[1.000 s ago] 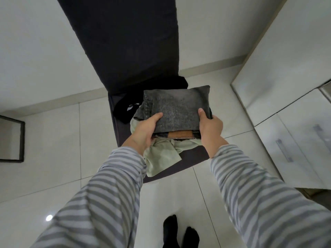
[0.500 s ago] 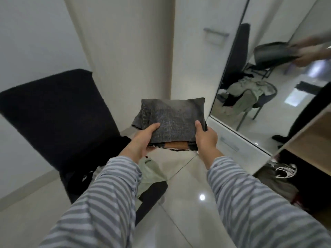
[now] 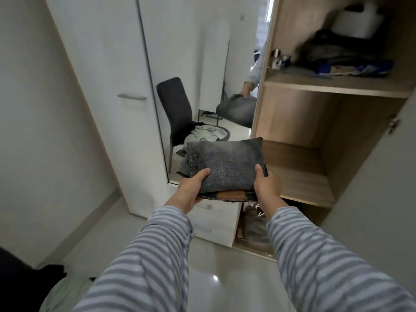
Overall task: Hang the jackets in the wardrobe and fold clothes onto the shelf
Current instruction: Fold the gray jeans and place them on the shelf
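The bare wooden middle shelf [image 3: 299,174] lay open ahead; dark piled clothes [image 3: 333,57] crowded the shelf above, and a mirrored door [image 3: 202,64] stood left.

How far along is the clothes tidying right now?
Done: the grey denim jeans are folded. In hand: left hand and right hand carry them toward the bare middle wooden shelf, not yet set down. Left: pale green garment, mirrored, lies on the black chair; no hung jackets visible.
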Action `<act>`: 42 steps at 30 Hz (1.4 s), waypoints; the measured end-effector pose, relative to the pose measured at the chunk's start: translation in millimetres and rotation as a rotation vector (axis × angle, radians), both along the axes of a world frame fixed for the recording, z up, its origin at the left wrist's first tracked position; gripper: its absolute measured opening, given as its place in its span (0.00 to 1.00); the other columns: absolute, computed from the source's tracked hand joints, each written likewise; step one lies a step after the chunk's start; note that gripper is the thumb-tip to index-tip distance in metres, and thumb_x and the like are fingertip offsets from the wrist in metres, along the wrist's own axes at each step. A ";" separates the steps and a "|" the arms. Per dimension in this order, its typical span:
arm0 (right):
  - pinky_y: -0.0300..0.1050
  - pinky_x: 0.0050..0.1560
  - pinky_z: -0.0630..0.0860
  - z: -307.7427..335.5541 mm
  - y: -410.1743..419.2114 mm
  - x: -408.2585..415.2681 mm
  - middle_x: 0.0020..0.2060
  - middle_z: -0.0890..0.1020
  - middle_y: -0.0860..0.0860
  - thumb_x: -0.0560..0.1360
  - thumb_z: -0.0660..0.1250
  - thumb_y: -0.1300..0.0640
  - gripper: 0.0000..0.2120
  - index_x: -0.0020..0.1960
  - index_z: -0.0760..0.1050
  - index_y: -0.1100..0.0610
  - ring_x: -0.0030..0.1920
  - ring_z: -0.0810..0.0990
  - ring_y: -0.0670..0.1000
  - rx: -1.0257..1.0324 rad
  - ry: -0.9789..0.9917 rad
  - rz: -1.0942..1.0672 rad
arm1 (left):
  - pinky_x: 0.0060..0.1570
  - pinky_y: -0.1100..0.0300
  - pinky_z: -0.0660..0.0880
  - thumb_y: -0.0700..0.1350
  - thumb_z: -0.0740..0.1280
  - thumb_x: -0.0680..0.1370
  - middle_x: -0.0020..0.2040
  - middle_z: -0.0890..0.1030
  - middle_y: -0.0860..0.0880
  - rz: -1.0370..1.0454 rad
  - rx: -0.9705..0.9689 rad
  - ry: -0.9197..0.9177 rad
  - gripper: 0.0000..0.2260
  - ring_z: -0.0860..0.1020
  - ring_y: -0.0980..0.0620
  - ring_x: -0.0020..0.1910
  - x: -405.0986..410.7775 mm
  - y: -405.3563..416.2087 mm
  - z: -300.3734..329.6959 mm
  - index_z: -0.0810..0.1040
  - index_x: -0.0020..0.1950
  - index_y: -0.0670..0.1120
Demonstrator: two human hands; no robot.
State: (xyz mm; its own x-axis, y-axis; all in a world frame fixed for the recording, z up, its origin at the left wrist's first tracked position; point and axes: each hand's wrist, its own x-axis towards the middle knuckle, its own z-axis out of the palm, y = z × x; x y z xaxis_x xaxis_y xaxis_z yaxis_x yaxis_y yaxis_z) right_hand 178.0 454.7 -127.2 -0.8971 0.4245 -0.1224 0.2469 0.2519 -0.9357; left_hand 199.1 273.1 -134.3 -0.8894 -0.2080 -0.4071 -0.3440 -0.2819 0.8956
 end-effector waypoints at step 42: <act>0.51 0.60 0.71 -268.0 264.8 -350.4 0.63 0.75 0.65 0.83 0.52 0.50 0.23 0.67 0.69 0.67 0.63 0.74 0.64 0.114 -0.410 -0.247 | 0.68 0.45 0.63 0.54 0.59 0.80 0.75 0.62 0.40 -0.263 -1.080 0.187 0.30 0.63 0.40 0.72 -421.9 298.9 -258.8 0.55 0.76 0.41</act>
